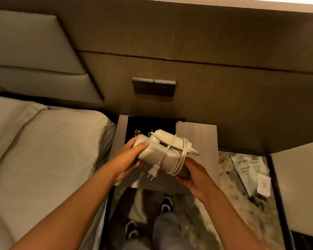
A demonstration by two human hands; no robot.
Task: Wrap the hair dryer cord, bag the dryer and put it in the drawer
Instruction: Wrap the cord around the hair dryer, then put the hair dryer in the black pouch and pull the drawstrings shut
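Observation:
A white folded hair dryer (pixel 152 152) is held above the bedside table (pixel 197 139). Its white cord (pixel 181 159) is coiled around the body and handle, and the two-pin plug (pixel 153 172) hangs loose below. My left hand (pixel 128 159) grips the dryer's left end, thumb on top. Under the right end, my right hand (pixel 193 175) supports the dryer by the coils. A black cloth bag (pixel 139 127) with light lettering lies flat on the table behind the dryer. No drawer front is visible.
A bed (pixel 43 150) with pale sheets fills the left. A switch panel (pixel 153 86) is on the wooden wall above the table. Paper packets (pixel 249 170) lie on the patterned floor to the right. A pale cushioned seat (pixel 300 186) is at the far right. My feet stand below the table.

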